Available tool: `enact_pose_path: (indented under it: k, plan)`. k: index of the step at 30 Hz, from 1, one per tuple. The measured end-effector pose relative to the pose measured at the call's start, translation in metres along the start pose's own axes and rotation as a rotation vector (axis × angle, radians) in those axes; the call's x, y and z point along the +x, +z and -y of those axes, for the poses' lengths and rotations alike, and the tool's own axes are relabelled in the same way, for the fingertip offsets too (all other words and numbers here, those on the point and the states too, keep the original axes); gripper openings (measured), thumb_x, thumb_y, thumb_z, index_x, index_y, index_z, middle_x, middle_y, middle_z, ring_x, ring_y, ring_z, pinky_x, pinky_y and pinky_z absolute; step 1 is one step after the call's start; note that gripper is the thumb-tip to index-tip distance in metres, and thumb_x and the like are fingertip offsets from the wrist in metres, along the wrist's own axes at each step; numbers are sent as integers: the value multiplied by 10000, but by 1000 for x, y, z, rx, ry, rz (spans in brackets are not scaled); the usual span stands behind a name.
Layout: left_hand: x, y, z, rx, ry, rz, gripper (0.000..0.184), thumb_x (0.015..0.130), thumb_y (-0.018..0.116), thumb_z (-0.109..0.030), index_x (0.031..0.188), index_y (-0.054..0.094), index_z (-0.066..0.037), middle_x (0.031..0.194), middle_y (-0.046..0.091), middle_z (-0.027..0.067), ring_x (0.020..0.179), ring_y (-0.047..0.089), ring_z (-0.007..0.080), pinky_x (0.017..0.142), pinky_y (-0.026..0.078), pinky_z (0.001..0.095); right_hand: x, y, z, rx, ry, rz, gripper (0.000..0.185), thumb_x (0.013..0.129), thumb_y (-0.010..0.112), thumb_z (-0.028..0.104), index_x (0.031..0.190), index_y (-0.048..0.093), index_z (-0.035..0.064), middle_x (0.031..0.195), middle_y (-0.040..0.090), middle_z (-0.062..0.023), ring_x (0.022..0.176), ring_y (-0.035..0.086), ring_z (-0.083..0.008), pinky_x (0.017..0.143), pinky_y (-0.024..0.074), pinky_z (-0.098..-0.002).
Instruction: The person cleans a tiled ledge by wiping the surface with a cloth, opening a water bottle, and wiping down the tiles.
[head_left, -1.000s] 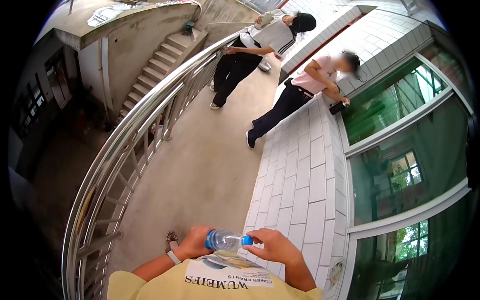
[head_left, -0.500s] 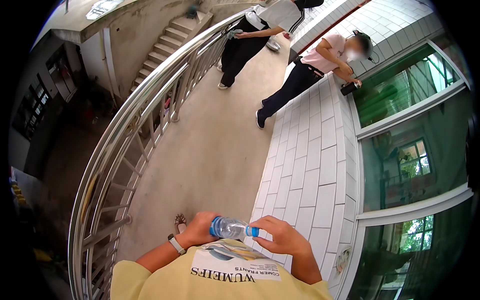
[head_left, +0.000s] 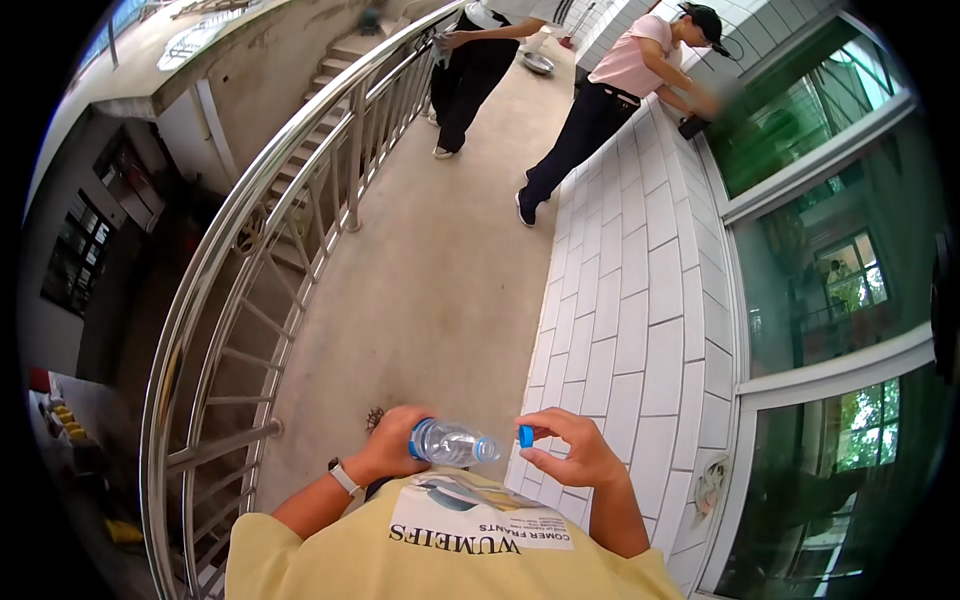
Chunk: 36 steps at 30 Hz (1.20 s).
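A clear plastic water bottle lies nearly sideways in front of my chest, its uncovered mouth pointing right. My left hand is wrapped round the bottle's base end, where a blue label shows. A short way right of the mouth, my right hand pinches the blue bottle cap between thumb and fingers. Cap and bottle are apart. The bottle looks see-through; whether any water is in it I cannot tell.
A metal railing runs along the left above a drop. White tiled wall and green-tinted windows line the right. Farther along the walkway stand a person in pink by a sill and another in dark trousers; a metal basin sits behind.
The blue cap has come off the bottle and moved right with my right hand. The person in pink has shifted their hands at the sill. My view has tilted slightly.
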<state>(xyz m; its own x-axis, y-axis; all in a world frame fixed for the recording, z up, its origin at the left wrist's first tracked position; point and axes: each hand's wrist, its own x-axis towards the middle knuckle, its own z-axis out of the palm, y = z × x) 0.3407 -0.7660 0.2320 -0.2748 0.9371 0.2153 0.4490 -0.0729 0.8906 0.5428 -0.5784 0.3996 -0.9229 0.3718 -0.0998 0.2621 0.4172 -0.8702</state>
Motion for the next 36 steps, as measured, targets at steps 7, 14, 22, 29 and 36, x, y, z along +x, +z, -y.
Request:
enact_pose_path:
  k: [7, 14, 22, 29, 36]
  plan:
    - [-24, 64, -54, 30, -108, -53, 603, 535, 843, -152, 1072, 584, -63, 997, 637, 132, 935, 613, 336, 839, 490, 406, -107, -31, -63, 57, 36, -274, 378, 834, 705, 77, 1188, 585, 17, 1020, 637, -101, 883, 661, -185, 804, 541, -295]
    - [-30, 147, -121, -71, -219, -115, 594, 594, 855, -183, 1104, 586, -40, 1014, 658, 113, 936, 648, 238, 830, 510, 350, -237, -55, -154, 165, 188, -764, 332, 824, 705, 61, 1132, 604, -12, 938, 642, -86, 843, 647, -143, 754, 547, -271]
    - [-46, 188, -180, -7, -208, -64, 625, 625, 848, -183, 1162, 572, -22, 1083, 649, 126, 994, 634, 221, 875, 494, 348, -302, -67, -207, 369, 167, -849, 321, 833, 699, 43, 1130, 595, -26, 901, 632, -63, 808, 626, -128, 706, 543, -263]
    - [-65, 185, -216, -20, -217, -185, 690, 625, 858, -201, 1217, 550, -23, 1101, 642, 117, 1009, 624, 216, 890, 486, 343, -317, -82, -217, 647, 90, -851, 325, 878, 650, 82, 1164, 545, -33, 929, 635, -89, 799, 650, -168, 698, 552, -275]
    - [-43, 186, -289, 6, -63, -124, 687, 632, 841, -165, 1228, 534, -15, 1066, 638, 123, 989, 622, 216, 875, 478, 324, -320, -83, -204, 757, 52, -851, 329, 893, 632, 108, 1177, 542, -33, 953, 639, -106, 772, 653, -173, 661, 551, -269]
